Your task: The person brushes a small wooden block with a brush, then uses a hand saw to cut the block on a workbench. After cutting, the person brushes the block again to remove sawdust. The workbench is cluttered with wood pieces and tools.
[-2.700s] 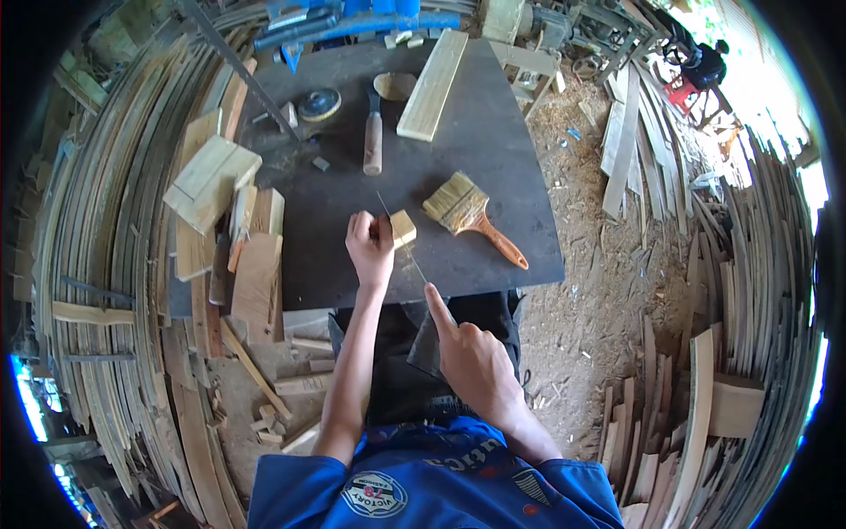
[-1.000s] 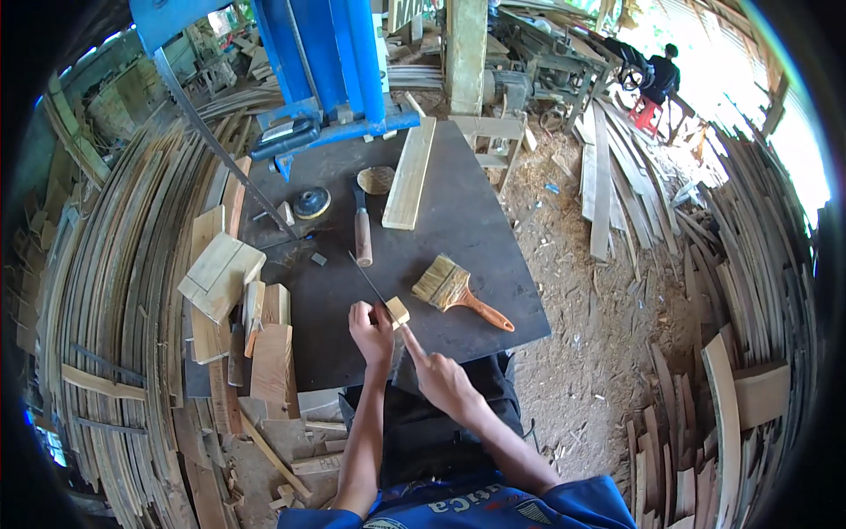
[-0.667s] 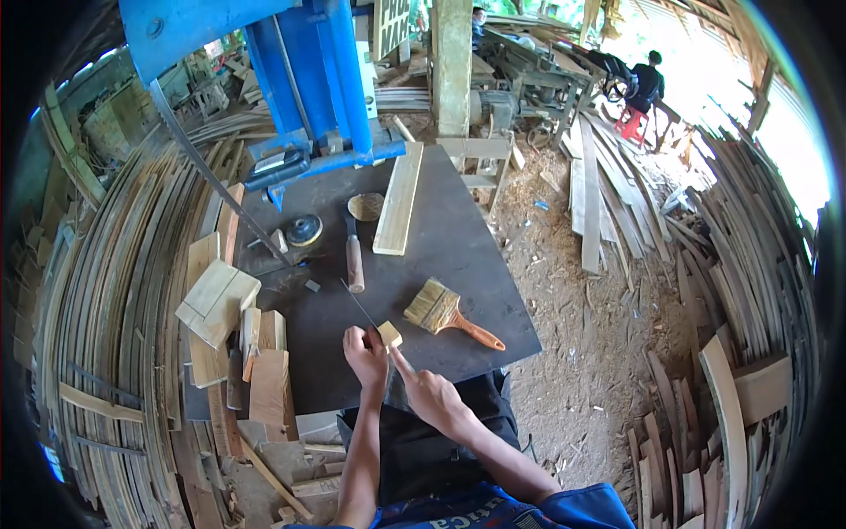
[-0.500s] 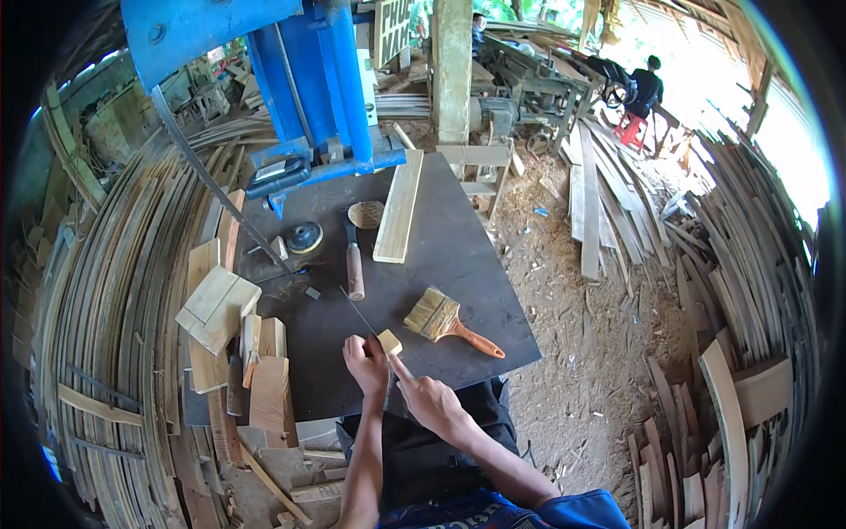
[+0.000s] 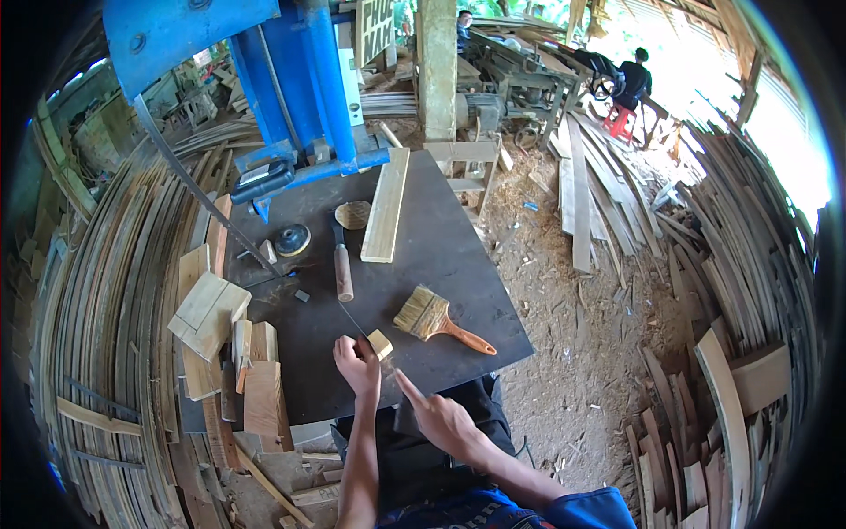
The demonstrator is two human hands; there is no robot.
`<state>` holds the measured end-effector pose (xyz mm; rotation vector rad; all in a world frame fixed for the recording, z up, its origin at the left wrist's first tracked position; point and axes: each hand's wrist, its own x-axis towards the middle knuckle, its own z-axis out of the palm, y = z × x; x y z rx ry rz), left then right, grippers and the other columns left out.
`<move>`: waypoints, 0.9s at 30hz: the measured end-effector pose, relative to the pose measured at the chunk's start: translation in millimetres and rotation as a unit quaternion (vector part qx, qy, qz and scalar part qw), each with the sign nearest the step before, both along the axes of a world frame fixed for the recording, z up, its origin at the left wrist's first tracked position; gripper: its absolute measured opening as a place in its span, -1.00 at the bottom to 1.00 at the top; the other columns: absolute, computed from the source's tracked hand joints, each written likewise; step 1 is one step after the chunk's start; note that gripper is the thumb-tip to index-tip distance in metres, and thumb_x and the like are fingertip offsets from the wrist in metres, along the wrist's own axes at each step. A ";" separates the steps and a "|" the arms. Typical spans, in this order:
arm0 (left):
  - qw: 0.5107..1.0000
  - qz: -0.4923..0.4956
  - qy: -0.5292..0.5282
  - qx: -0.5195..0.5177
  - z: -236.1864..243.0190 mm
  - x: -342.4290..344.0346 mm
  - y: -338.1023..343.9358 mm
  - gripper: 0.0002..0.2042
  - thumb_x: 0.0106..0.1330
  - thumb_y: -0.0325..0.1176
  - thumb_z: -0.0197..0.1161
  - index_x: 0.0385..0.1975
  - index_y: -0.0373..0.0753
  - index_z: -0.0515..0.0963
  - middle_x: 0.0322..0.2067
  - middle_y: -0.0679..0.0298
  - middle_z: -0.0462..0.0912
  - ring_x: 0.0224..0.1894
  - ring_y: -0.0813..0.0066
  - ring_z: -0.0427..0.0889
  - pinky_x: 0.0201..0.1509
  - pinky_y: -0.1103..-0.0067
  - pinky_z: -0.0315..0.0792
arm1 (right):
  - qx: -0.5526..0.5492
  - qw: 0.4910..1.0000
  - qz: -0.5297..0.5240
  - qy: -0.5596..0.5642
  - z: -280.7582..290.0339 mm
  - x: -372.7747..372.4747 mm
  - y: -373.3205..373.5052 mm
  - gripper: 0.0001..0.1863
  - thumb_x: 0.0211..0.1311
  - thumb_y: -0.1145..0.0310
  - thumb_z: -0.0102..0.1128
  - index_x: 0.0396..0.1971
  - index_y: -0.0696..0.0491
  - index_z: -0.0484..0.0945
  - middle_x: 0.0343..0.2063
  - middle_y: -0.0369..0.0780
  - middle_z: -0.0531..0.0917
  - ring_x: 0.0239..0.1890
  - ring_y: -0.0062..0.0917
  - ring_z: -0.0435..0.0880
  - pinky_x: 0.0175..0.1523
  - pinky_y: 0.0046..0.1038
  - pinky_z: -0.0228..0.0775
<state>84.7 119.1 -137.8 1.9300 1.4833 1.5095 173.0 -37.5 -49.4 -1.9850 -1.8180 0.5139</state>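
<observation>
My left hand point(image 5: 358, 366) rests on the near edge of a dark metal table point(image 5: 441, 256), its fingers closed on a small wooden block point(image 5: 380, 344). A thin saw blade point(image 5: 351, 319) runs across the table to the block. Beside it, my right hand point(image 5: 438, 418) hovers over the table's edge with the forefinger stretched toward the block and nothing in it. A wide paintbrush point(image 5: 436, 318) with an orange handle lies just right of the block.
A blue bandsaw frame point(image 5: 273, 79) rises at the table's far side. On the table lie a long plank point(image 5: 387, 214), a wooden-handled tool point(image 5: 342, 269), a round wooden disc point(image 5: 353, 214) and a black wheel point(image 5: 292, 239). Cut blocks point(image 5: 210, 313) pile at left. Curved slats surround. People sit far right.
The view has tilted upward, showing more of the blue saw. My right hand has drawn back from the block, forefinger still out. My left hand stays on the block.
</observation>
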 end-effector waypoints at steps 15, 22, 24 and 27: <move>0.999 -0.042 0.006 -0.014 -2.0 -6.3 4.0 -0.78 0.11 -0.47 0.09 -0.69 -0.26 0.20 -0.65 0.13 0.28 -0.52 0.10 0.31 -0.43 0.27 0.17 | 0.006 1.000 0.003 -0.004 -14.9 -8.4 66.4 -0.28 0.04 0.53 -0.11 0.27 -0.03 -0.07 -0.66 -0.01 0.56 -0.56 -0.15 0.60 -0.48 -0.20 0.47; 1.000 -0.008 -0.005 -0.002 6.5 2.1 -1.2 -0.80 0.10 -0.49 0.08 -0.67 -0.28 0.22 -0.64 0.13 0.29 -0.51 0.10 0.32 -0.42 0.28 0.17 | -0.038 0.999 0.003 -0.031 17.0 3.3 -25.8 -0.24 -0.03 0.56 -0.03 0.26 -0.08 0.00 -0.79 -0.08 0.48 -0.73 -0.26 0.55 -0.63 -0.25 0.41; 1.000 -0.013 -0.012 -0.001 3.7 1.1 -1.7 -0.81 0.10 -0.49 0.08 -0.67 -0.28 0.22 -0.63 0.12 0.29 -0.51 0.10 0.32 -0.42 0.28 0.16 | -0.057 0.997 0.003 -0.043 24.5 4.6 -37.6 -0.22 -0.02 0.54 -0.01 0.27 -0.09 -0.02 -0.80 -0.08 0.46 -0.75 -0.26 0.53 -0.64 -0.25 0.39; 1.000 -0.027 -0.008 0.001 4.8 -0.5 -1.8 -0.80 0.10 -0.49 0.09 -0.66 -0.27 0.21 -0.63 0.13 0.29 -0.51 0.10 0.31 -0.42 0.28 0.16 | -0.063 0.998 0.006 -0.030 21.1 4.3 -23.2 -0.24 -0.02 0.55 -0.06 0.27 -0.08 -0.02 -0.73 -0.03 0.51 -0.69 -0.22 0.57 -0.60 -0.24 0.43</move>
